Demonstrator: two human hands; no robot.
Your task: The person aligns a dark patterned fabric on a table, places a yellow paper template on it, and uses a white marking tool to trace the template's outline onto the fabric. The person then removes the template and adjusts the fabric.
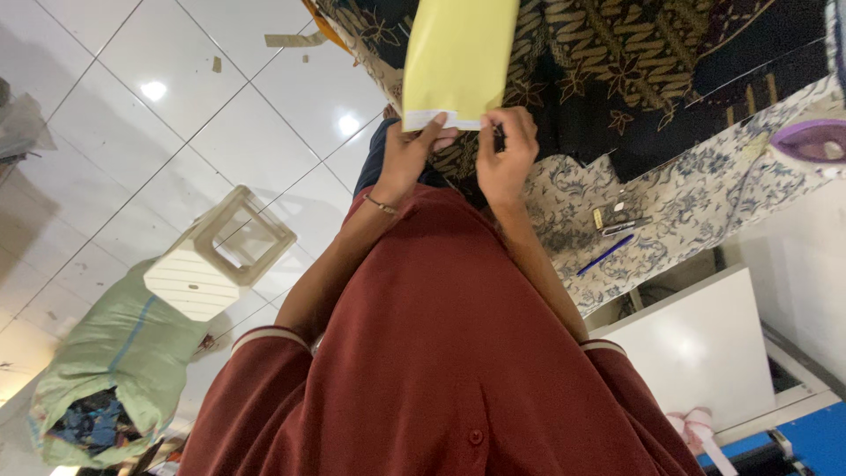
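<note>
Left hand (412,150) pinches flat yellow paper envelope (458,57) at its white edge, steadying it | right hand (507,154) pinches small dark pen-like object (499,137) against that edge | batik cloth (652,53) beneath as backing

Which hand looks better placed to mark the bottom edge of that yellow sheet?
Probably the right hand: it already grips a dark pen beside the white strip on the yellow sheet. The left hand is pinching the sheet's bottom edge, steadying it.
</note>
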